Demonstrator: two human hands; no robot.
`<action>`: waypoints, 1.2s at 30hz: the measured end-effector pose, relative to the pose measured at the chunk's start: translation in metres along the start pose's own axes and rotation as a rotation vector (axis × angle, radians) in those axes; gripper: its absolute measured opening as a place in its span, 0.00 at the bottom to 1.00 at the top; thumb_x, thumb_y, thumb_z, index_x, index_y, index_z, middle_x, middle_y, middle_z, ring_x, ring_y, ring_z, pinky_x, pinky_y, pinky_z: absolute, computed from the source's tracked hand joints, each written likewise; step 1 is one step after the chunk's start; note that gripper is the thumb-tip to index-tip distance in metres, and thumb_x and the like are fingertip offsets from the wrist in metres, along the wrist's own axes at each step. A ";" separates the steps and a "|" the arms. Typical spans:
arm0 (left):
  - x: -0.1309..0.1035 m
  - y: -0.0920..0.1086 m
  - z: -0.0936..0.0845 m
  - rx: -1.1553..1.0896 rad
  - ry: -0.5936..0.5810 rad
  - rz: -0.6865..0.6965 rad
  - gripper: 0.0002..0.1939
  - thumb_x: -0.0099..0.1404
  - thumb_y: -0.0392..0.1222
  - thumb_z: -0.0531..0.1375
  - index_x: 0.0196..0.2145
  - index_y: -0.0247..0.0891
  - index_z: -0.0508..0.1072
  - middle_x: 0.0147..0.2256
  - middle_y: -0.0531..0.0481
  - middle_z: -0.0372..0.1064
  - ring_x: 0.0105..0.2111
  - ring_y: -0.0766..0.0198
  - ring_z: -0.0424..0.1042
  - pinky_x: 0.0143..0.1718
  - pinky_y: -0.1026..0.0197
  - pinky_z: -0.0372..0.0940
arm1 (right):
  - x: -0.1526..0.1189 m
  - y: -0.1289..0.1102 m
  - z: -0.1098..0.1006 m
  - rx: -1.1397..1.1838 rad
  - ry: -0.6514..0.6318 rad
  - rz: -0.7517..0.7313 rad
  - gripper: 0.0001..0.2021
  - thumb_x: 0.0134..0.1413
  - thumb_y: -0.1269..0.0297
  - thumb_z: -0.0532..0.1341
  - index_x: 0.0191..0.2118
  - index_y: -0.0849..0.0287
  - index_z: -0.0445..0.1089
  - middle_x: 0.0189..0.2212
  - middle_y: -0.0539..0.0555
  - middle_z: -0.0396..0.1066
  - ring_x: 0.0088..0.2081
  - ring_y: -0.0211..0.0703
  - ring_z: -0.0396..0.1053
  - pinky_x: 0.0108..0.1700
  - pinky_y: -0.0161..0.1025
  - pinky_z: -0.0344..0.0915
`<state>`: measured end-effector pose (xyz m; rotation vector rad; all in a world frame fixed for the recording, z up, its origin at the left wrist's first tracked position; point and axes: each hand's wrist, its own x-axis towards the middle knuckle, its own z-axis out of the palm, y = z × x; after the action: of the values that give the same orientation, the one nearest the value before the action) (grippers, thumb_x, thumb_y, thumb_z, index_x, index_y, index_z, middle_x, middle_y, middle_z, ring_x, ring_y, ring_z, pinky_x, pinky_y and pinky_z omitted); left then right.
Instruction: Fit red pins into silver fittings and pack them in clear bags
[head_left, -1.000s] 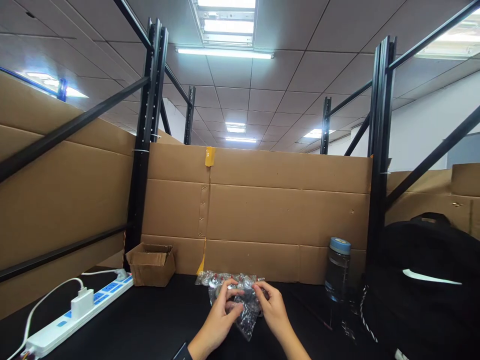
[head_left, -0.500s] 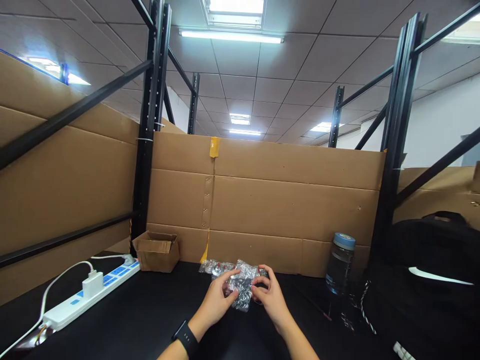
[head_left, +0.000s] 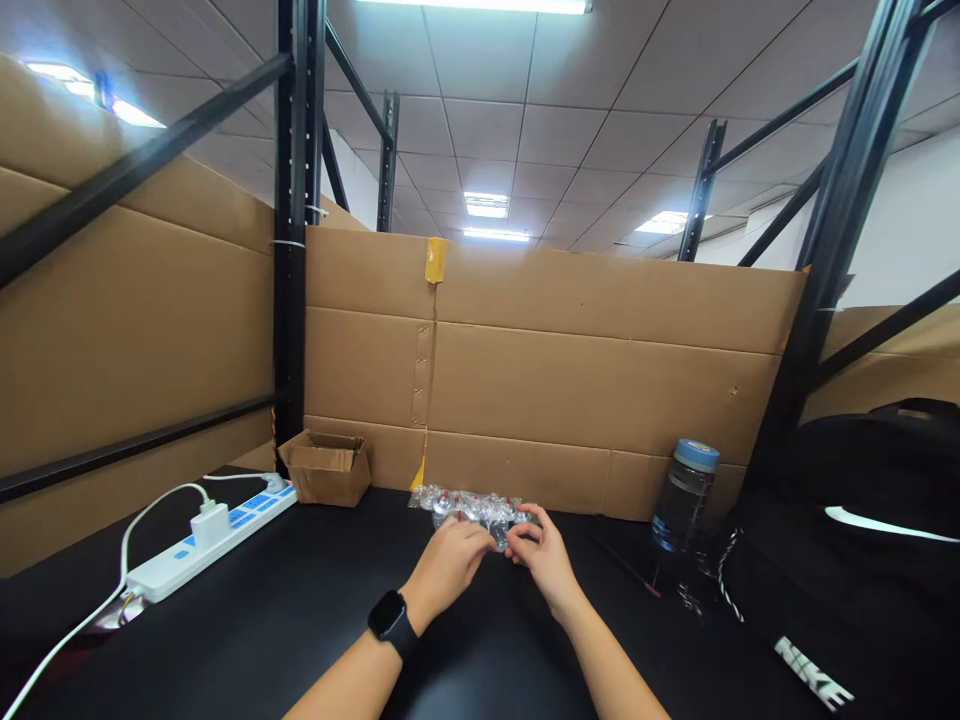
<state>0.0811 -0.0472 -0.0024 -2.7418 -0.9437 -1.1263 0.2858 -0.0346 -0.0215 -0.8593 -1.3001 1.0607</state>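
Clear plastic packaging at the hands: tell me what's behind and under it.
Behind the clear plastic packaging stands a brown cardboard panel. Black tabletop shows around the packaging; what lies directly underneath is covered, and the left hand hides some packaging.

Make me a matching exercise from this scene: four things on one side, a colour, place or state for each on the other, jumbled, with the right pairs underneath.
Things
1. bottle
2. packets
3. watch
4. power strip

Descriptions
A. white, with a plug in it
B. black, worn on the left arm
C. topped by a blue lid
D. clear, at the fingers of the left hand and right hand

Right pairs: 1-C, 2-D, 3-B, 4-A
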 end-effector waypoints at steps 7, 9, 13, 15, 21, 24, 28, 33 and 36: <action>-0.012 -0.059 -0.048 0.288 0.195 -0.451 0.11 0.69 0.34 0.55 0.42 0.43 0.78 0.43 0.45 0.79 0.45 0.53 0.73 0.48 0.51 0.56 | 0.010 0.016 -0.023 -0.476 0.087 -0.203 0.15 0.50 0.65 0.61 0.46 0.56 0.68 0.31 0.50 0.70 0.29 0.41 0.68 0.30 0.37 0.64; -0.025 -0.079 -0.061 0.372 0.157 -0.646 0.13 0.71 0.36 0.52 0.43 0.42 0.77 0.45 0.44 0.78 0.48 0.51 0.73 0.51 0.49 0.55 | 0.008 0.015 -0.025 -0.631 0.072 -0.247 0.12 0.48 0.67 0.60 0.41 0.57 0.71 0.33 0.52 0.72 0.33 0.43 0.68 0.34 0.39 0.65; -0.047 -0.104 -0.068 0.368 -0.128 -0.831 0.12 0.62 0.34 0.59 0.41 0.44 0.78 0.42 0.45 0.78 0.48 0.48 0.73 0.51 0.46 0.55 | 0.005 0.011 -0.021 -0.751 0.038 -0.284 0.08 0.48 0.67 0.59 0.36 0.56 0.73 0.36 0.54 0.73 0.38 0.46 0.68 0.42 0.42 0.65; -0.049 -0.105 -0.063 0.363 -0.159 -0.815 0.15 0.56 0.33 0.62 0.41 0.44 0.78 0.45 0.45 0.77 0.50 0.47 0.72 0.51 0.46 0.56 | 0.005 0.009 -0.019 -0.747 0.049 -0.285 0.09 0.48 0.67 0.59 0.37 0.57 0.73 0.36 0.54 0.73 0.38 0.47 0.68 0.43 0.42 0.65; -0.028 -0.076 -0.021 0.191 -0.136 -0.440 0.25 0.64 0.37 0.57 0.59 0.44 0.68 0.62 0.41 0.64 0.61 0.51 0.63 0.57 0.49 0.56 | 0.006 0.003 -0.020 -0.696 0.112 -0.294 0.09 0.48 0.66 0.60 0.37 0.56 0.74 0.37 0.54 0.73 0.38 0.48 0.69 0.41 0.42 0.65; -0.022 -0.064 0.001 0.146 -0.183 -0.359 0.29 0.66 0.44 0.58 0.64 0.48 0.63 0.65 0.41 0.59 0.65 0.46 0.58 0.59 0.45 0.54 | 0.006 0.002 -0.021 -0.674 0.121 -0.288 0.08 0.47 0.66 0.61 0.36 0.56 0.75 0.36 0.54 0.73 0.37 0.47 0.69 0.42 0.42 0.65; -0.020 -0.060 0.012 0.137 -0.179 -0.368 0.21 0.67 0.45 0.58 0.58 0.45 0.69 0.57 0.40 0.70 0.56 0.47 0.68 0.57 0.46 0.56 | 0.008 0.002 -0.022 -0.660 0.121 -0.280 0.09 0.46 0.66 0.62 0.35 0.55 0.75 0.36 0.54 0.73 0.37 0.48 0.68 0.43 0.43 0.65; -0.020 -0.063 -0.001 0.022 -0.111 -0.383 0.13 0.69 0.41 0.57 0.49 0.42 0.75 0.46 0.43 0.78 0.49 0.52 0.75 0.53 0.53 0.62 | 0.007 -0.001 -0.020 -0.678 0.086 -0.266 0.09 0.47 0.67 0.61 0.36 0.56 0.75 0.36 0.54 0.74 0.36 0.46 0.69 0.41 0.42 0.64; -0.019 -0.060 -0.008 -0.135 -0.056 -0.388 0.12 0.68 0.40 0.56 0.46 0.43 0.77 0.44 0.45 0.79 0.46 0.54 0.77 0.50 0.57 0.65 | 0.004 -0.002 -0.017 -0.687 0.023 -0.261 0.08 0.48 0.67 0.61 0.36 0.56 0.75 0.35 0.53 0.73 0.35 0.45 0.69 0.40 0.41 0.64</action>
<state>0.0324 -0.0107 -0.0203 -2.7811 -1.5107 -1.2043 0.3023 -0.0301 -0.0201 -1.1554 -1.7358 0.3848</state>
